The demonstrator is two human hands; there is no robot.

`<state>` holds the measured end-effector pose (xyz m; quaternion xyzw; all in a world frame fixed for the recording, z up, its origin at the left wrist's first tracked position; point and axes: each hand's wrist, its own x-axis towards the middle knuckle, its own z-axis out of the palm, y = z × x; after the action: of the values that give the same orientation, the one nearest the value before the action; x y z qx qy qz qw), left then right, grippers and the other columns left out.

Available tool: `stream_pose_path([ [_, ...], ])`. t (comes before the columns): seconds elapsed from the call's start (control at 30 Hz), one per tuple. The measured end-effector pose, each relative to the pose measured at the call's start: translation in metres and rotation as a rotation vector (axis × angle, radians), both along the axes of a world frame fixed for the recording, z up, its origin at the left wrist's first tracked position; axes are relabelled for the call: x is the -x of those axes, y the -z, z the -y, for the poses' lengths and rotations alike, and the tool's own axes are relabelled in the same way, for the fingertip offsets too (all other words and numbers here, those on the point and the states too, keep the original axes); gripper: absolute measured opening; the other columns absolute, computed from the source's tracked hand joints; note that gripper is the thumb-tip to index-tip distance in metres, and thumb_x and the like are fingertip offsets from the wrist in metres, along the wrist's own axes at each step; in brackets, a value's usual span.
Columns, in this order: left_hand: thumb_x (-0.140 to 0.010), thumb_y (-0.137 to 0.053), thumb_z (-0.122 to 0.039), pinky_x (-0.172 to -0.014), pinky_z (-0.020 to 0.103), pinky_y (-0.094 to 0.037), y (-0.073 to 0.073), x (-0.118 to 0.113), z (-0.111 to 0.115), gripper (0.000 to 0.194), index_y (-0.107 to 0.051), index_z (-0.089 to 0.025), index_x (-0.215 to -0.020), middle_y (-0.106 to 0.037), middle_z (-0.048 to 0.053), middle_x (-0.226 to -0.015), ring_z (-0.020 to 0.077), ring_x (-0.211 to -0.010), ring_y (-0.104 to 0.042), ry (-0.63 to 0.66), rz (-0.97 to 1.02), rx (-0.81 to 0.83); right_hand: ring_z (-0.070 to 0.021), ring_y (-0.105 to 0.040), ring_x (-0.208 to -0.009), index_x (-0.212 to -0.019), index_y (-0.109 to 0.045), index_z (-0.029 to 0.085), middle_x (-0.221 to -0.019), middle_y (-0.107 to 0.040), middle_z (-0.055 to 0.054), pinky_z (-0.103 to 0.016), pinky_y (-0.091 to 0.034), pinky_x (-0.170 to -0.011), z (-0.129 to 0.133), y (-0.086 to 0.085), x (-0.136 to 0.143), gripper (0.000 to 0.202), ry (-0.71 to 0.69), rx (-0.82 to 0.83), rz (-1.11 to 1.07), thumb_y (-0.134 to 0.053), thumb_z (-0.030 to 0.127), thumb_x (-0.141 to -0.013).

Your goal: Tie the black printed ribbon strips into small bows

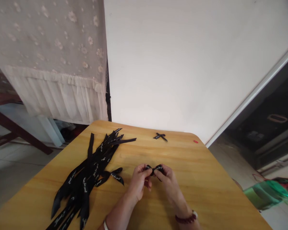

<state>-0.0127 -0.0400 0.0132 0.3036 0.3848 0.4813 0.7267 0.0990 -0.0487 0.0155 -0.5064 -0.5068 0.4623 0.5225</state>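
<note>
Between my two hands is a black ribbon bow [158, 167] with white lettering, held just above the wooden table. My left hand [140, 179] pinches the bow's left loop between thumb and fingers. On the other side, my right hand [168, 179] grips the right loop, its thumb close to the centre knot. The bow's tails are mostly hidden behind my fingers. A heap of black printed ribbon strips [91, 172] lies to the left of my hands. At the heap's right edge rests a looped ribbon piece [115, 175].
A small black bow [160, 136] lies near the back of the table [196, 191], and a small red piece [196, 141] sits by the back right corner. A white wall [158, 80] stands behind the table. Right of it is a green translucent object [266, 194]; a lace curtain [62, 64] hangs left.
</note>
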Motion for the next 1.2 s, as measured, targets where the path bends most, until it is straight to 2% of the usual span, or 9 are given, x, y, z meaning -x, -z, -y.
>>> stream_pose_path([
  [0.1,-0.057,-0.064,-0.029,-0.023,0.014,-0.024,0.0001,0.0009,-0.0002,0.023,-0.045,-0.016,-0.059,-0.051,-0.006,-0.045,0.0034,-0.025,-0.037,0.001,0.02,0.011,-0.0106,-0.043,-0.054,-0.058,-0.053,0.016,-0.054,-0.05,0.003,-0.021,-0.035,-0.053,0.0006,0.0,-0.001,0.015,-0.025,0.015,-0.05,-0.057,0.026,-0.067],
  [0.27,-0.058,-0.064,-0.037,-0.021,0.015,-0.023,0.001,0.003,-0.0018,0.026,-0.049,-0.016,-0.065,-0.055,-0.005,-0.05,0.0031,-0.023,-0.035,-0.091,0.051,0.058,-0.0104,-0.042,-0.053,-0.055,-0.053,0.015,-0.052,-0.049,0.004,-0.021,-0.032,-0.052,-0.0013,0.0014,-0.0027,0.016,0.064,0.029,-0.037,-0.06,0.027,-0.064],
  [0.4,-0.055,-0.068,-0.031,-0.022,0.016,-0.025,0.002,0.0034,-0.0036,0.028,-0.055,-0.014,-0.072,-0.051,-0.007,-0.047,0.0025,-0.024,-0.033,-0.168,0.059,0.026,-0.0111,-0.044,-0.054,-0.056,-0.055,0.015,-0.053,-0.052,0.003,-0.021,-0.033,-0.053,-0.0017,0.0032,-0.0037,0.015,0.082,0.029,-0.041,-0.06,0.027,-0.064],
  [0.5,-0.051,-0.07,-0.024,-0.023,0.017,-0.029,0.002,0.002,-0.0032,0.026,-0.056,-0.013,-0.071,-0.051,-0.007,-0.05,0.0023,-0.025,-0.034,-0.141,0.067,0.011,-0.0113,-0.045,-0.055,-0.059,-0.056,0.016,-0.054,-0.053,0.003,-0.021,-0.034,-0.054,-0.0014,0.0052,-0.0034,0.012,0.091,0.028,-0.067,-0.06,0.025,-0.064],
  [0.63,-0.05,-0.07,-0.019,-0.031,0.018,-0.04,0.0018,-0.001,-0.0011,0.023,-0.056,-0.011,-0.067,-0.056,-0.003,-0.052,0.0067,-0.035,-0.048,-0.072,0.082,0.024,-0.011,-0.045,-0.054,-0.057,-0.054,0.016,-0.053,-0.052,0.003,-0.022,-0.034,-0.053,-0.001,0.006,-0.0011,0.014,0.063,0.022,-0.093,-0.061,0.026,-0.064],
  [0.7,-0.051,-0.07,-0.018,-0.036,0.018,-0.043,0.0021,-0.0019,-0.0006,0.022,-0.055,-0.011,-0.066,-0.057,-0.001,-0.053,0.0087,-0.043,-0.052,-0.065,0.081,0.017,-0.0106,-0.044,-0.052,-0.056,-0.053,0.016,-0.052,-0.05,0.004,-0.022,-0.034,-0.051,-0.0009,0.0055,0.0007,0.016,0.043,0.023,-0.104,-0.062,0.027,-0.064],
  [0.8,-0.053,-0.069,-0.019,-0.037,0.019,-0.044,0.0029,-0.0019,-0.0008,0.021,-0.054,-0.011,-0.064,-0.057,-0.001,-0.053,0.0081,-0.043,-0.052,-0.087,0.08,-0.002,-0.0103,-0.043,-0.051,-0.057,-0.052,0.016,-0.052,-0.049,0.004,-0.021,-0.035,-0.05,-0.0008,0.0045,0.0025,0.017,0.028,0.025,-0.105,-0.062,0.027,-0.063],
  [1.03,-0.055,-0.066,-0.025,-0.025,0.018,-0.034,0.0043,-0.0012,-0.0017,0.02,-0.051,-0.014,-0.061,-0.053,-0.004,-0.048,0.007,-0.029,-0.044,-0.115,-0.023,0.011,-0.0097,-0.042,-0.053,-0.06,-0.054,0.015,-0.054,-0.05,0.004,-0.021,-0.034,-0.05,-0.0027,0.0052,0.0003,0.01,0.022,-0.007,-0.055,-0.061,0.022,-0.062],
  [1.2,-0.057,-0.064,-0.028,-0.025,0.017,-0.03,0.0047,0.0019,-0.0041,0.022,-0.057,-0.013,-0.072,-0.057,-0.003,-0.057,0.0046,-0.025,-0.041,-0.205,-0.058,-0.013,-0.0078,-0.036,-0.047,-0.06,-0.052,0.016,-0.05,-0.043,0.005,-0.019,-0.028,-0.043,-0.0035,0.0051,-0.0033,0.013,0.111,0.019,-0.099,-0.06,0.026,-0.063],
])
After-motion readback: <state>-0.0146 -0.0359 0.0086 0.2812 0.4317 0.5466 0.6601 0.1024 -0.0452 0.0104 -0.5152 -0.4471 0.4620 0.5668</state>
